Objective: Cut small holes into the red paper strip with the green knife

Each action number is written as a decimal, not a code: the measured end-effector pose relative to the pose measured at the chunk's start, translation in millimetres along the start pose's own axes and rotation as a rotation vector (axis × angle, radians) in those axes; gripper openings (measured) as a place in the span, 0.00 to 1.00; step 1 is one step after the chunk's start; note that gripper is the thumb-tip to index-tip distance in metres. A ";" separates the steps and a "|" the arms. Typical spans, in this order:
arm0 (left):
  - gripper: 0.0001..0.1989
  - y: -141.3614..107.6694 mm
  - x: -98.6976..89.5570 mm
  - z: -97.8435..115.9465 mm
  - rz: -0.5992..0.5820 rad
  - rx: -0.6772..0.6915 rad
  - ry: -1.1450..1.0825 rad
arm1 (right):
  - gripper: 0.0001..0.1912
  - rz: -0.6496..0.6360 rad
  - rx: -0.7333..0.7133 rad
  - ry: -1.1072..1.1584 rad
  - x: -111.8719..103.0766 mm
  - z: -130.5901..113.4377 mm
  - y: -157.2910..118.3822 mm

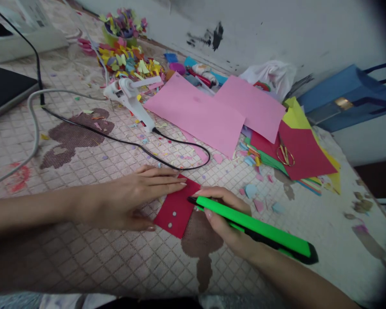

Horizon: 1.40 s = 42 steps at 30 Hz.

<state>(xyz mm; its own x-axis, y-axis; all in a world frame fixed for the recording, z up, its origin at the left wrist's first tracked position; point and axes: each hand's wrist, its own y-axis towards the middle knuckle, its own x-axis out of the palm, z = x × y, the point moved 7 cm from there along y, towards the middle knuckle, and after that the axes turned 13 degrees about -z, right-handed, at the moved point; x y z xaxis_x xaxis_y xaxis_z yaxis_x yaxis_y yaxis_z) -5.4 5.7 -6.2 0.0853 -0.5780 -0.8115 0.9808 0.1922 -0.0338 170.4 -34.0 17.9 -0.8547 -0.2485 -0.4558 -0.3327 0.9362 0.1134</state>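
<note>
A small dark red paper piece (pixel 179 207) with two small round holes or pale dots near its lower end lies on the table in front of me. My left hand (pixel 125 199) rests flat, fingers stretched out, with its fingertips across the upper left part of the paper. In my right hand (pixel 227 214) is a long green-and-black tool (pixel 254 224), shaped somewhat like a stapler. Its black tip reaches over the right edge of the paper; whether it touches the sheet I cannot tell.
A white glue gun (pixel 131 103) with a black cable stands beyond my hands. Behind are pink sheets (pixel 199 111), paper scraps (pixel 128 60) and a bowl of cut-outs (pixel 120 32). Gold scissors (pixel 285 155) lie on coloured paper (pixel 309 150) at right. A blue bag (pixel 334 96) is beyond.
</note>
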 end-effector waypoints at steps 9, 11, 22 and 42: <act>0.41 -0.7 2.5 -4.1 0.052 -0.004 -0.005 | 0.11 -0.013 0.051 0.060 -0.5 11.5 -2.0; 0.44 1.2 3.2 -2.2 0.042 -0.015 0.021 | 0.11 -0.030 0.043 0.082 0.2 12.5 0.3; 0.45 3.1 3.8 0.3 0.029 -0.050 0.093 | 0.12 -0.121 -0.194 -0.057 8.9 -12.9 7.0; 0.34 6.3 3.2 6.0 0.040 -0.074 0.156 | 0.12 -0.141 -0.116 -0.053 11.6 0.7 11.4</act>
<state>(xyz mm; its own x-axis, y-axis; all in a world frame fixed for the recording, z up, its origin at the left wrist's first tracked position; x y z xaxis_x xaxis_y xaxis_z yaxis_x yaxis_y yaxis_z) 2.2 0.2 -5.5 0.0897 -0.4396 -0.8937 0.9611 0.2735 -0.0381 157.0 -26.1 13.3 -0.7748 -0.3593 -0.5202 -0.4944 0.8571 0.1444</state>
